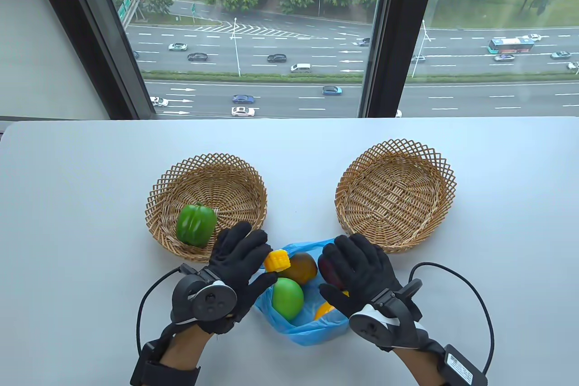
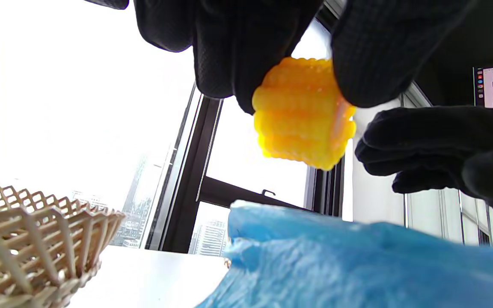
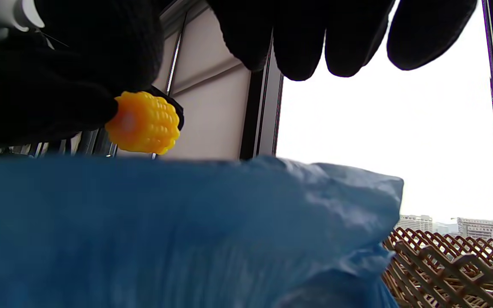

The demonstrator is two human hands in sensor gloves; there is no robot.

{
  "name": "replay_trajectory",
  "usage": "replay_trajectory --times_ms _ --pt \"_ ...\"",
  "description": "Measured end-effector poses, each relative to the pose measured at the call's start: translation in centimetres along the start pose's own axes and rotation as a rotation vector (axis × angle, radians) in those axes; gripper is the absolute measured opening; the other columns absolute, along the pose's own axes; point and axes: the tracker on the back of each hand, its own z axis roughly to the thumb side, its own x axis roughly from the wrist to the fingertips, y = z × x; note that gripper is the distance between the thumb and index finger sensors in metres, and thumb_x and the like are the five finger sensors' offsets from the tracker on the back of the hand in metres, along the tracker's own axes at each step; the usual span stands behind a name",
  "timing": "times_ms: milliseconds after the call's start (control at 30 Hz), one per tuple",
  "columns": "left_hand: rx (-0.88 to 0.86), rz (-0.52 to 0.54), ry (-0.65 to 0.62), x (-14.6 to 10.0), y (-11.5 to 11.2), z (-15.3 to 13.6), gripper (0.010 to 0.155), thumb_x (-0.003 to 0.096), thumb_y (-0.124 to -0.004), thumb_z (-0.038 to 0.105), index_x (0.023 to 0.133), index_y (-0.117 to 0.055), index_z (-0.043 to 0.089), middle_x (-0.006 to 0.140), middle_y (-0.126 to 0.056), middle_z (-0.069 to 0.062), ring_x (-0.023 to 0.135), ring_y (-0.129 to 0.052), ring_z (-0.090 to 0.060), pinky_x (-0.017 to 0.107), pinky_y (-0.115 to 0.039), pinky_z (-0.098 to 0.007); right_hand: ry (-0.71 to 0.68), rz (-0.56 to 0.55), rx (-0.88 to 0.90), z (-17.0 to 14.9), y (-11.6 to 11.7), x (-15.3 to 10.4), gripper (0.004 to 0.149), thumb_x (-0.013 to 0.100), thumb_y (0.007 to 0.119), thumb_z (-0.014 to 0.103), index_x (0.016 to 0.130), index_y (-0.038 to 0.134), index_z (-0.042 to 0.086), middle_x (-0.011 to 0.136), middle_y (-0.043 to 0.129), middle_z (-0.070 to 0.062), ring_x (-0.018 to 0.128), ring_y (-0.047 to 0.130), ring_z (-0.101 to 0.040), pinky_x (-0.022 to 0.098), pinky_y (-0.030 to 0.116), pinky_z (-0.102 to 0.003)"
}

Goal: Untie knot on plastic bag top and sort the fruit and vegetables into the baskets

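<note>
The blue plastic bag [image 1: 312, 329] lies open at the table's near edge. My left hand [image 1: 260, 261] pinches a yellow corn piece [image 1: 277, 260] between thumb and fingers just above the bag's left rim; the left wrist view shows the corn [image 2: 304, 113] close up. My right hand [image 1: 346, 268] hovers over the bag's right side with relaxed fingers [image 3: 298, 42] that hold nothing. Inside the bag I see a green mango [image 1: 287, 297], a brownish mango [image 1: 303, 267], a dark red fruit [image 1: 326, 268] partly under my right hand, and an orange piece [image 1: 325, 310].
The left wicker basket [image 1: 206, 178] holds a green bell pepper [image 1: 196, 224]. The right wicker basket [image 1: 396, 196] has nothing in it. Both stand just beyond the bag, with bare white table [image 1: 298, 169] between them. Glove cables loop beside each wrist.
</note>
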Motion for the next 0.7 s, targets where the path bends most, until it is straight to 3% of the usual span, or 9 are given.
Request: replay_trajectory --times_ms 133,300,700 --pt "0.083 0.04 -0.023 -0.1 0.8 -0.4 0.064 0.0429 -0.085 0.053 0.093 -0.086 0.013 0.108 -0.077 -0.007 0.105 -0.055 -0.041 0.072 -0.047 -0.063 0.005 0.025 0.011 -0.1 0.4 0.0 0.078 0.052 0.079 0.056 0.111 0.058 0.009 0.111 0.06 -0.024 0.096 0.066 -0.057 0.062 0.064 -0.069" --pt "0.102 0.008 0.013 -0.2 0.9 -1.5 0.063 0.0433 -0.084 0.051 0.093 -0.086 0.012 0.109 -0.077 -0.007 0.106 -0.054 -0.04 0.073 -0.047 -0.063 -0.001 0.06 0.056 0.2 1.0 -0.1 0.079 0.052 0.079 0.056 0.111 0.058 0.008 0.111 0.06 -0.024 0.096 0.066 -0.057 0.062 0.063 -0.069" --pt "0.163 -0.004 0.216 -0.8 1.9 -5.7 0.064 0.0437 -0.082 0.049 0.095 -0.086 0.011 0.11 -0.076 -0.008 0.106 -0.052 -0.042 0.073 -0.045 -0.064 -0.01 0.084 0.059 0.4 1.2 -0.1 0.078 0.052 0.078 0.056 0.111 0.058 0.008 0.111 0.06 -0.024 0.096 0.065 -0.057 0.062 0.063 -0.069"
